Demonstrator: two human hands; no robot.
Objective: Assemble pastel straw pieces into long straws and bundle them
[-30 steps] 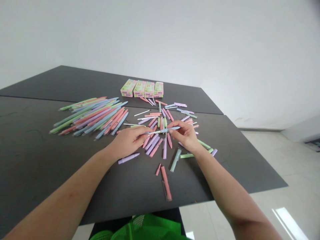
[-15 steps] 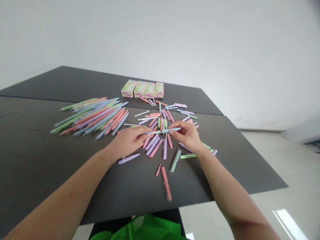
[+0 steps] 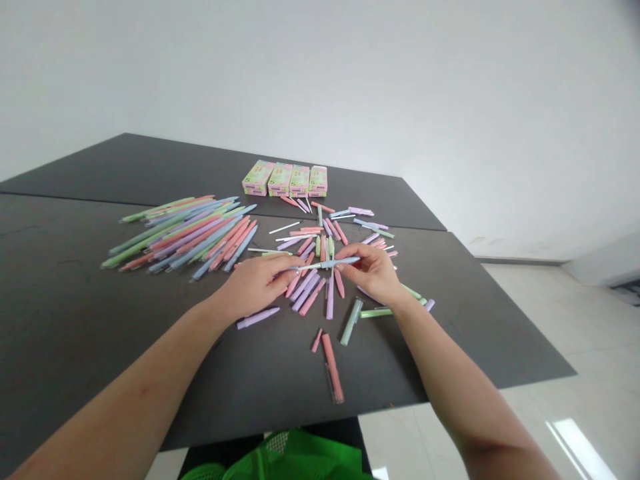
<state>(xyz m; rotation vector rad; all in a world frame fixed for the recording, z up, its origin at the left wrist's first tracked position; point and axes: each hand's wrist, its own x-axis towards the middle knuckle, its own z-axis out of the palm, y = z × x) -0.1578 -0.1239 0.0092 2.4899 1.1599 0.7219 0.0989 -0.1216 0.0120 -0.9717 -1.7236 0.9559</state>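
Over the loose pen parts, my left hand (image 3: pixel 259 283) is closed with thumb and fingertips pinching the back end of a white pen refill (image 3: pixel 310 266). My right hand (image 3: pixel 373 270) pinches a light-blue pen barrel piece (image 3: pixel 345 262) with a pointed end. The refill's right end meets the blue piece, so both lie in one line between my hands. A hint of blue shows by the left fingertips, but I cannot make out what it is. Purple and pink barrel pieces (image 3: pixel 304 288) lie just below the refill.
To the left is a large pile of pastel pens (image 3: pixel 185 230). Several pink-and-green boxes (image 3: pixel 283 179) stand at the back. Near the front lie a red barrel (image 3: pixel 333 369), a small red tip (image 3: pixel 317 340) and a grey-green barrel (image 3: pixel 352 322). The dark table (image 3: pixel 260 380) ends close to my body.
My right hand and the blue piece have shifted very slightly left. My left hand keeps its pinch in about the same place; the things on the table have not moved.
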